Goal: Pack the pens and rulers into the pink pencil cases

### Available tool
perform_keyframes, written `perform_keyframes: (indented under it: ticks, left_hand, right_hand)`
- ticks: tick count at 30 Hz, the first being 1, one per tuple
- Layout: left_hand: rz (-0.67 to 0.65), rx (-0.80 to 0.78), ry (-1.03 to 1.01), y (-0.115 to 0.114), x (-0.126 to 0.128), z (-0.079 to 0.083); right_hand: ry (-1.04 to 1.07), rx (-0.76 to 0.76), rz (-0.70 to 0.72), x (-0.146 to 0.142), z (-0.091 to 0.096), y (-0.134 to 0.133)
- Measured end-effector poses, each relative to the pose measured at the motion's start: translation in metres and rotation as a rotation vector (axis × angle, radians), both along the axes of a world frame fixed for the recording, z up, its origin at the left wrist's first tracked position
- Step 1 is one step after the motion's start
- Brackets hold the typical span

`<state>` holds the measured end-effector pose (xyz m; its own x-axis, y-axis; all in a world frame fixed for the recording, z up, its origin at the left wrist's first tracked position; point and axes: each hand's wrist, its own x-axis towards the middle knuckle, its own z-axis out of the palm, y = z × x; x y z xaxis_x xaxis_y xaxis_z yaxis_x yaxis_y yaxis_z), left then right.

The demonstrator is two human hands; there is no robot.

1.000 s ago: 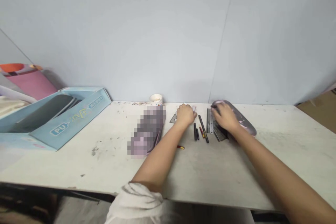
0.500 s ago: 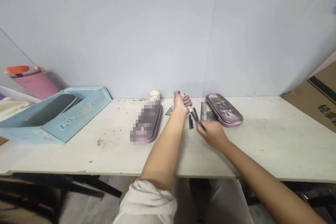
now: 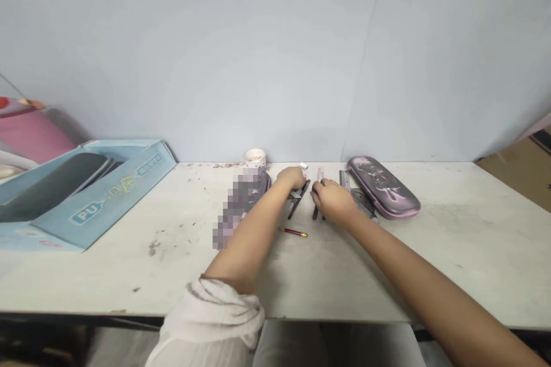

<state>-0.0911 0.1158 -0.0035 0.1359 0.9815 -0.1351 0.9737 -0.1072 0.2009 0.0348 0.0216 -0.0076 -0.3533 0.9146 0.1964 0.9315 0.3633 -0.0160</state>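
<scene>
My left hand (image 3: 293, 176) is closed, with its fingertips hidden, at the top of dark pens (image 3: 297, 203) lying on the table. A grey triangular piece (image 3: 295, 194) shows just below it. My right hand (image 3: 330, 198) has its fingers curled round a pen (image 3: 315, 213); dark ends stick out below, and a pinkish clear piece (image 3: 320, 174) shows above. A short dark red pencil (image 3: 295, 233) with a yellow end lies nearer to me. By the right hand are a ruler (image 3: 344, 179) and a hard pencil case (image 3: 383, 186), closed, dark with pink edges.
Left of my arm lies a second pencil case (image 3: 266, 183), partly blurred. A white cup (image 3: 255, 157) stands behind it, near the wall. At the far left is a light blue box (image 3: 116, 198) beside a pink container (image 3: 34, 132); a cardboard box (image 3: 520, 169) stands at right.
My hands have drawn apart; the left has lowered to the table and no longer holds the pinkish-white pen up. The red pencil has come into view, and the view has shifted slightly.
</scene>
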Motion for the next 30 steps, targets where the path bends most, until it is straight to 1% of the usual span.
perform_keyframes:
  ticks: [4,6,9,11,12,15,16,17,18,20,22,23,24,27,28,30]
  left_hand:
    - [0.032,-0.055,-0.112,-0.003,-0.015,-0.006]
    - [0.064,-0.050,-0.206,-0.003,-0.017,-0.006]
    - [0.095,-0.038,-0.397,-0.003,-0.017,0.001]
    - [0.091,-0.035,-0.523,-0.006,-0.014,0.009]
    - [0.096,-0.040,-0.628,-0.008,-0.013,0.014]
    - [0.118,-0.103,-1.088,-0.021,-0.012,0.030]
    - [0.103,-0.143,-1.232,-0.028,-0.012,0.035]
    - [0.067,-0.188,-1.331,-0.035,-0.014,0.040]
    - [0.011,-0.231,-1.367,-0.042,-0.014,0.045]
    - [-0.111,-0.305,-1.328,-0.057,-0.012,0.053]
    - [-0.219,-0.324,-1.169,-0.071,-0.004,0.059]
    - [-0.268,-0.293,-1.051,-0.078,0.003,0.062]
    - [-0.313,-0.228,-0.918,-0.085,0.012,0.064]
    - [-0.414,0.061,-0.543,-0.103,0.041,0.068]
    - [-0.437,0.139,-0.453,-0.108,0.050,0.069]
    - [-0.476,0.222,-0.326,-0.116,0.064,0.071]
  right_hand:
    - [0.059,-0.101,0.029,-0.023,-0.008,0.024]
    - [0.091,-0.111,-0.006,-0.028,-0.013,0.030]
    - [0.203,-0.147,-0.085,-0.027,-0.015,0.032]
    - [0.339,-0.181,-0.091,-0.022,-0.013,0.030]
    - [0.424,-0.190,-0.073,-0.017,-0.010,0.029]
    - [0.678,-0.179,0.014,0.005,0.004,0.021]
    - [0.743,-0.173,0.041,0.015,0.009,0.017]
    - [0.792,-0.167,0.064,0.025,0.015,0.012]
    - [0.829,-0.161,0.086,0.036,0.020,0.007]
    - [0.867,-0.155,0.127,0.059,0.028,-0.003]
    - [0.878,-0.151,0.142,0.079,0.033,-0.012]
    - [0.884,-0.143,0.140,0.088,0.035,-0.016]
    - [0.891,-0.131,0.136,0.096,0.035,-0.020]
    - [0.925,-0.095,0.129,0.117,0.038,-0.030]
    - [0.942,-0.101,0.124,0.123,0.040,-0.033]
    - [0.961,-0.161,0.087,0.136,0.042,-0.038]
